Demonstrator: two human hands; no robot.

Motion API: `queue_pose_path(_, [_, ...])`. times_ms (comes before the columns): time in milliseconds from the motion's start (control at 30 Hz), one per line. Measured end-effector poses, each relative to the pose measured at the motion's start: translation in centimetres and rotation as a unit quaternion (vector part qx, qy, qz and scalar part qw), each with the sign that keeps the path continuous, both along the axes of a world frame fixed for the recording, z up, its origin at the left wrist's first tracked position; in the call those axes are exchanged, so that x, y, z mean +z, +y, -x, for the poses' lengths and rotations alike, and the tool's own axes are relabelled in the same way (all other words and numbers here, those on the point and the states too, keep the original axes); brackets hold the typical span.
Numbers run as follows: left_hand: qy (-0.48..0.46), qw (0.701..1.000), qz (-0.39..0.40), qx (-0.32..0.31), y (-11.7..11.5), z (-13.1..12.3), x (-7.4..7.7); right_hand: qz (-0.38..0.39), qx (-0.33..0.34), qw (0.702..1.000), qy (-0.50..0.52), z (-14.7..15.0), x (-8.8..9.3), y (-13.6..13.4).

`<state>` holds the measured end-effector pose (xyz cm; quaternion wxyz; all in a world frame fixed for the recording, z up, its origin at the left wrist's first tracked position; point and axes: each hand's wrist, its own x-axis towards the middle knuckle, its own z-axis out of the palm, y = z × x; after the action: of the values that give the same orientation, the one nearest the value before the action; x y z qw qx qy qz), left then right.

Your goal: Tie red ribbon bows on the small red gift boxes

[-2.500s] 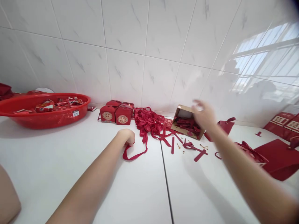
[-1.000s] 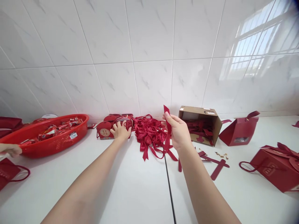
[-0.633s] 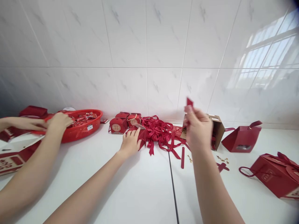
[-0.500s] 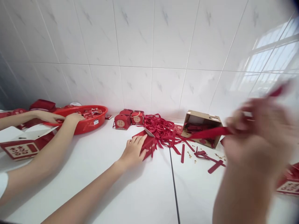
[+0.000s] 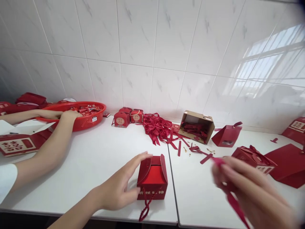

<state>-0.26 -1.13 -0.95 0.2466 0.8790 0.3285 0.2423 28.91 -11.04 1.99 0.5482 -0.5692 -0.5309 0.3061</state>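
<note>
A small red gift box (image 5: 152, 178) stands near the front edge of the white counter (image 5: 95, 165), its top flaps up and a cord hanging from its front. My left hand (image 5: 119, 187) cups the box's left side, thumb at the front, fingers stretched along the top edge. My right hand (image 5: 247, 190), blurred at the lower right, is closed on a red ribbon (image 5: 234, 202) that trails down past it.
A ribbon pile (image 5: 157, 127), two closed red boxes (image 5: 127, 117) and an open cardboard box (image 5: 196, 125) lie by the tiled wall. Another person's hands (image 5: 64, 115) reach the red basket (image 5: 78, 114) at left. Red bags (image 5: 252, 157) and loose strips sit at right.
My left hand has drawn the red box from the ribbon pile toward the counter's front edge, where it stands upright. My right hand has dropped low with the ribbon.
</note>
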Motion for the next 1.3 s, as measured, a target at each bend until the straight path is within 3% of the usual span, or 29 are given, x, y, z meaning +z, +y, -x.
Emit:
queue_pose_path(133, [-0.024, 0.997, 0.006, 0.08, 0.6, -2.2, 0.8, 0.117, 0.161, 0.979, -0.036, 3.3, 0.2, 5.9])
queue_pose_path(300, [-0.022, 0.998, 0.014, 0.061, 1.1, -4.7, 0.7, 0.166, 0.198, 0.966, -0.013, 4.5, -1.9, 9.5])
queue_pose_path(600, [-0.032, 0.997, 0.0, 0.065, 1.6, -5.1, -0.2, 0.152, 0.227, 0.961, 0.048, 5.0, -2.1, 9.0])
queue_pose_path(867, [-0.046, 0.997, 0.002, 0.058, 1.7, -5.1, -0.3, 0.158, 0.222, 0.962, -0.001, 4.8, -3.0, 8.9])
queue_pose_path(1300, [-0.027, 0.996, -0.003, 0.081, 1.7, -4.9, 0.1, 0.147, 0.229, 0.962, -0.011, 4.8, -2.2, 8.8])
